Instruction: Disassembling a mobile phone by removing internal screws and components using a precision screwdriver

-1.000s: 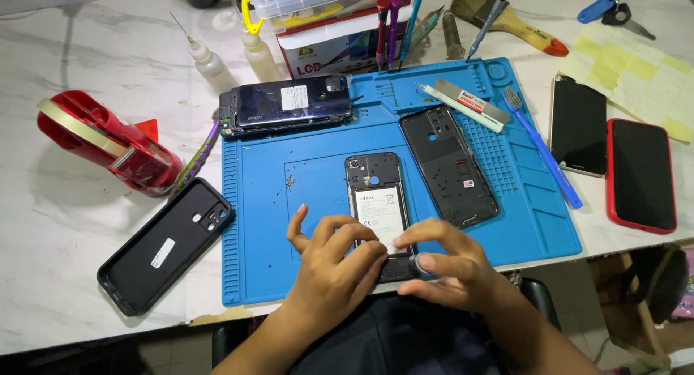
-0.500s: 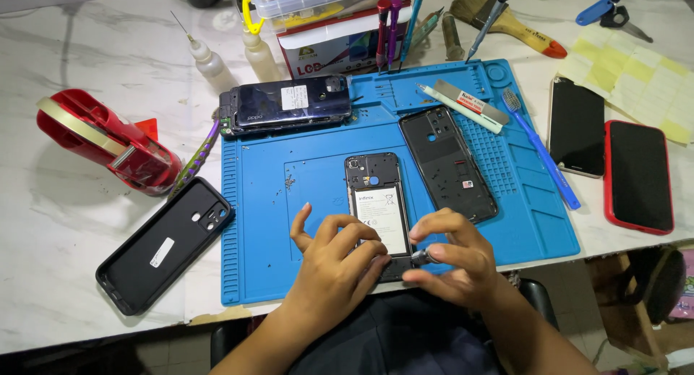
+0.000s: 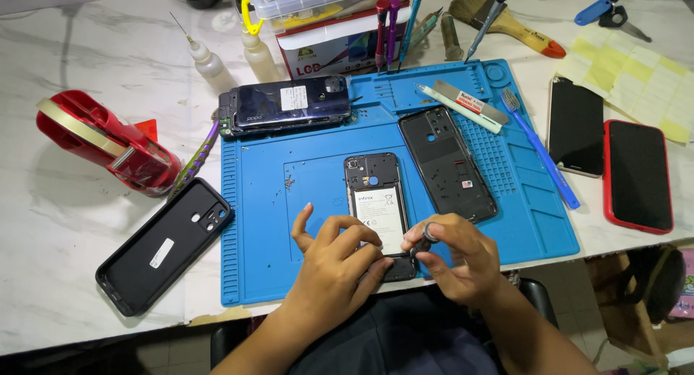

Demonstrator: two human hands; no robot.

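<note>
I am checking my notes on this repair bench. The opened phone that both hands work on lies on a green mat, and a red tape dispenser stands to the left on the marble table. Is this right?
Not quite: the mat is blue, not green, as the head view shows. The rest holds: the left hand and the right hand work on the opened phone, and the red tape dispenser stands to the left on the marble table.

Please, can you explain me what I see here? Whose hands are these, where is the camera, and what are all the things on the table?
The camera sits on a person's head and looks down at a white marble table. On a blue rubber work mat lies an opened black phone with its white battery showing. The left hand steadies its lower end. The right hand holds a small dark screwdriver between its fingers at the phone's bottom edge. Nearby lie a black plastic back cover, a red tape dispenser and a blue toothbrush.
</note>
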